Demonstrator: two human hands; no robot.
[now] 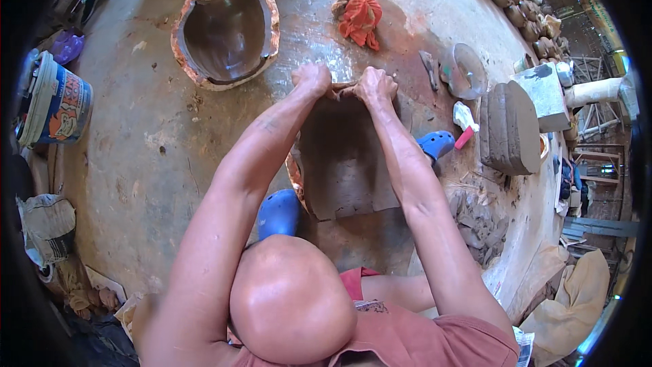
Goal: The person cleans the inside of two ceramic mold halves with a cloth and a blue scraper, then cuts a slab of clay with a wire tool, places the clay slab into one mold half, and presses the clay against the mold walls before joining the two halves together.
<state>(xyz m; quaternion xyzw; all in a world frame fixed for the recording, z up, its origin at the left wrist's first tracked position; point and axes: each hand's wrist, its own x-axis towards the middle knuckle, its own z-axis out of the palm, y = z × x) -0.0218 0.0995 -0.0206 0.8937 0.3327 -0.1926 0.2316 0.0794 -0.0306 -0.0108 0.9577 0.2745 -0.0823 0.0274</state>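
Both my arms reach forward over a dark, wet clay slab (350, 163). My left hand (314, 80) is closed on the left part of its far edge. Beside it, my right hand (377, 86) is closed on the same edge, with a short rolled strip of clay showing between the fists. Under the slab's left side shows a reddish rim (295, 175), probably of a mould; the rest is covered. Farther left lies a half mould (270, 10) with a reddish rim and a smooth, dark clay lining.
An orange cloth bundle (360, 17), a clear plastic bowl (465, 71) and a flat tool (429, 71) lie beyond my hands. Stacked clay slabs (509, 129) and clay scraps (482, 231) are on the right. Blue clogs (278, 212) flank the slab; a bucket (68, 105) stands left.
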